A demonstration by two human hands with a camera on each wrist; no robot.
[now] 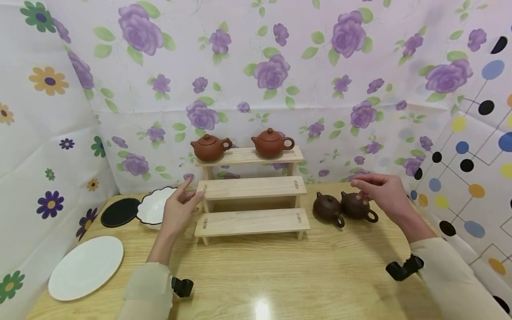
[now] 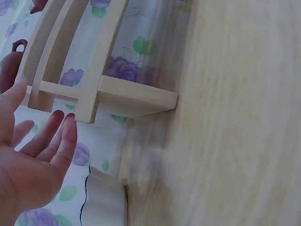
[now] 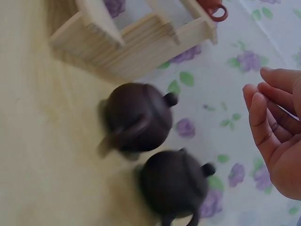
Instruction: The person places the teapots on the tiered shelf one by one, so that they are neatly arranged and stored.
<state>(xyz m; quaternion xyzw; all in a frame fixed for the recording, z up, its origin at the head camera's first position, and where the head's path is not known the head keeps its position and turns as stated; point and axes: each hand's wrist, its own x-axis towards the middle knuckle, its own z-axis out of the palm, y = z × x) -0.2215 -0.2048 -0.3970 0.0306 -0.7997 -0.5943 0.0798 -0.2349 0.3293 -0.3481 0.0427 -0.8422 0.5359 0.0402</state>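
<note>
My left hand [image 1: 180,208] is at the left end of the wooden three-step shelf [image 1: 252,189], its fingers loosely spread with nothing in them. In the left wrist view its fingertips show right at the end of a step. My right hand [image 1: 380,193] hovers above two dark brown teapots [image 1: 329,209] standing on the table right of the shelf. Its fingers are loosely bent, and nothing sits between them in the right wrist view. On the top step stand two reddish-brown teapots, one at the left [image 1: 210,149] and one at the right [image 1: 270,144], handles turned right.
A white scalloped bowl [image 1: 154,208] with a dark rim stands left of the shelf, behind my left hand. Beside it lies a black oval piece [image 1: 120,212]. A white plate [image 1: 86,269] lies at the front left. Flowered cloth [image 1: 240,66] hangs behind the table [image 1: 256,271].
</note>
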